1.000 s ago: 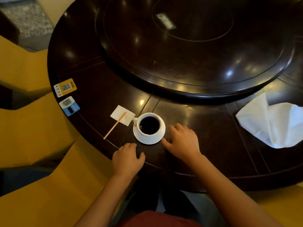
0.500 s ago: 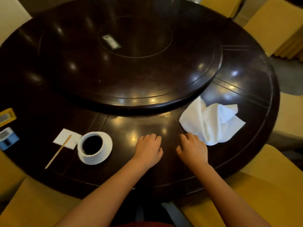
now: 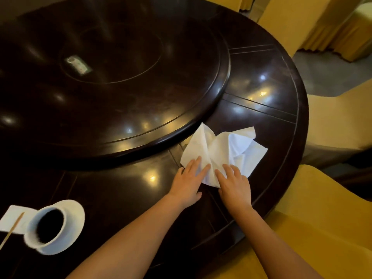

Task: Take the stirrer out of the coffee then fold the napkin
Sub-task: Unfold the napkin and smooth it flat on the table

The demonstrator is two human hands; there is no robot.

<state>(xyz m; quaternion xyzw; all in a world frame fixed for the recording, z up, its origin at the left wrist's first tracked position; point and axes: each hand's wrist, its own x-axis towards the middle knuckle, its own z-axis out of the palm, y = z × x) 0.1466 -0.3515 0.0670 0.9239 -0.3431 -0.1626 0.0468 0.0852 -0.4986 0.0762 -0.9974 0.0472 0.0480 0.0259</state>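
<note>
A crumpled white napkin (image 3: pixel 227 150) lies on the dark round table (image 3: pixel 261 109), right of centre. My left hand (image 3: pixel 188 182) rests flat with its fingertips on the napkin's near left edge. My right hand (image 3: pixel 233 185) lies flat on the napkin's near corner, fingers spread. Far to the lower left a white cup of black coffee (image 3: pixel 47 226) stands on its saucer (image 3: pixel 74 224). The wooden stirrer (image 3: pixel 12 231) lies outside the cup, across a small white paper square (image 3: pixel 14 217).
A raised dark turntable (image 3: pixel 120 93) fills the table's middle, with a small packet (image 3: pixel 77 64) on it. Yellow-covered chairs (image 3: pixel 332 218) stand close at the right and near side, just beyond the table's rim.
My view has swung right. Both hands have moved away from the cup to the right and now lie on the napkin's near edge. The stirrer has stayed on the paper square.
</note>
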